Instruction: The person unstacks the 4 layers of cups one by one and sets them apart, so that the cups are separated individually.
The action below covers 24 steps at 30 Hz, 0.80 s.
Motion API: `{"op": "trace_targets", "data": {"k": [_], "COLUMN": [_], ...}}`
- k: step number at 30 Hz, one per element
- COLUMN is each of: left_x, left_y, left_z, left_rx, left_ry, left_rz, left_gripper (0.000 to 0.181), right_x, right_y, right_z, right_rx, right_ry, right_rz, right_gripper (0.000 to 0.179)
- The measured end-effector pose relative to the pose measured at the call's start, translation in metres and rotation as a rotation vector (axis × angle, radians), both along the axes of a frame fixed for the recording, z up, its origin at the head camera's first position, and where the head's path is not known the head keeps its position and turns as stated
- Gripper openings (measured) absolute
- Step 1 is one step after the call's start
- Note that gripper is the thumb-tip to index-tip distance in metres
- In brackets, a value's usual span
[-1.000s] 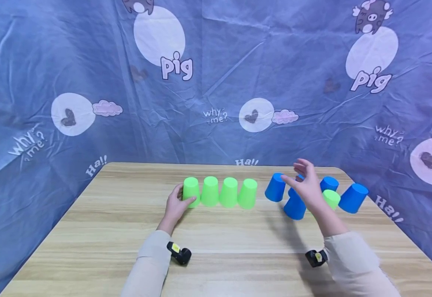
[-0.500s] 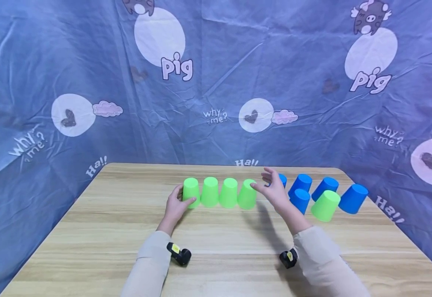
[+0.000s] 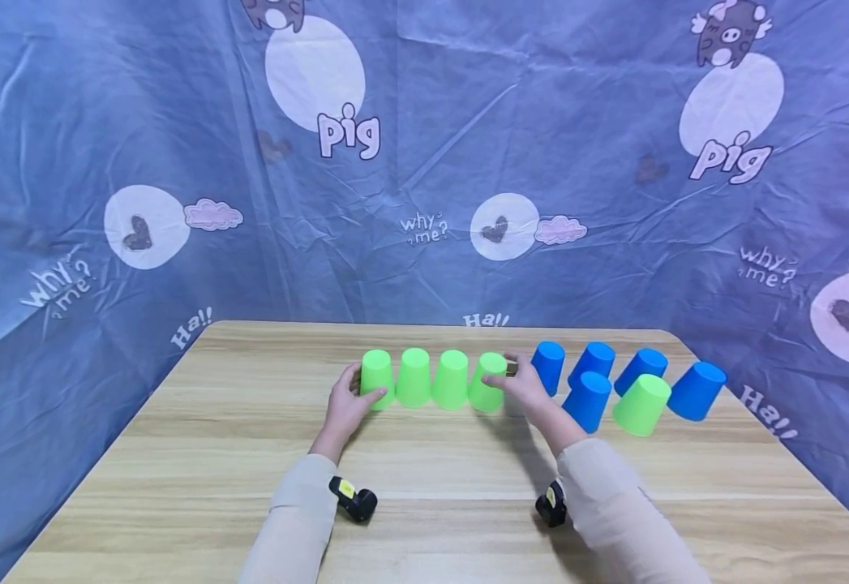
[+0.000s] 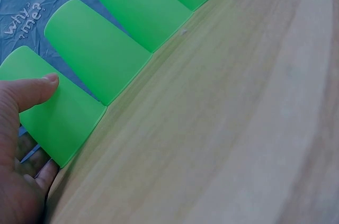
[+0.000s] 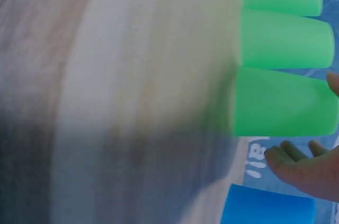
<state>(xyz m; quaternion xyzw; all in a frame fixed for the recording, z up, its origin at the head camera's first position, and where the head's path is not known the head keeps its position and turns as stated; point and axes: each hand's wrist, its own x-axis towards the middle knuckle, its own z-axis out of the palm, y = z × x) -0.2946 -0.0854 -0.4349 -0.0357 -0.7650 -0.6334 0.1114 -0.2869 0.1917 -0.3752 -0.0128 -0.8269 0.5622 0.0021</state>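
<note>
Four-sided views aside, several upside-down green cups form a row on the table. My left hand [image 3: 347, 405] grips the leftmost green cup [image 3: 376, 373], thumb across its near side and fingers behind it. To its right stand a second green cup [image 3: 413, 377] and a third green cup [image 3: 450, 380]. At the row's right end, my right hand [image 3: 529, 393] is beside the rightmost green cup [image 3: 484, 393], its thumb at the near side. In the right wrist view, a gap shows between that cup [image 5: 286, 102] and the spread fingers [image 5: 299, 168].
Right of the row stand several upside-down blue cups, among them a near blue cup [image 3: 586, 403] and a far-right blue cup [image 3: 697, 392]. A separate green cup [image 3: 641, 405] stands among them. A patterned blue curtain [image 3: 424, 162] hangs behind the wooden table [image 3: 424, 470].
My right hand has moved left from above the blue cups and lowered beside the rightmost green cup of the row. The left hand has stayed on its cup.
</note>
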Motion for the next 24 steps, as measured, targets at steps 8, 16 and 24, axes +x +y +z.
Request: {"op": "trace_targets", "data": {"k": [8, 16, 24], "left_x": [-0.002, -0.004, -0.003], "left_y": [-0.001, 0.0, 0.0], "left_z": [-0.003, -0.005, -0.005], "left_rx": [-0.001, -0.009, 0.001], "left_ry": [0.013, 0.017, 0.03], "left_rz": [0.002, 0.007, 0.005], "left_gripper": [0.065, 0.064, 0.065], "right_x": [-0.005, -0.002, 0.001], "right_y": [-0.005, -0.007, -0.007], "right_z": [-0.016, -0.017, -0.013], "right_rx": [0.069, 0.078, 0.077], "right_ry": [0.015, 0.023, 0.075], "right_rz": [-0.024, -0.055, -0.032], "right_gripper": [0.067, 0.061, 0.064]}}
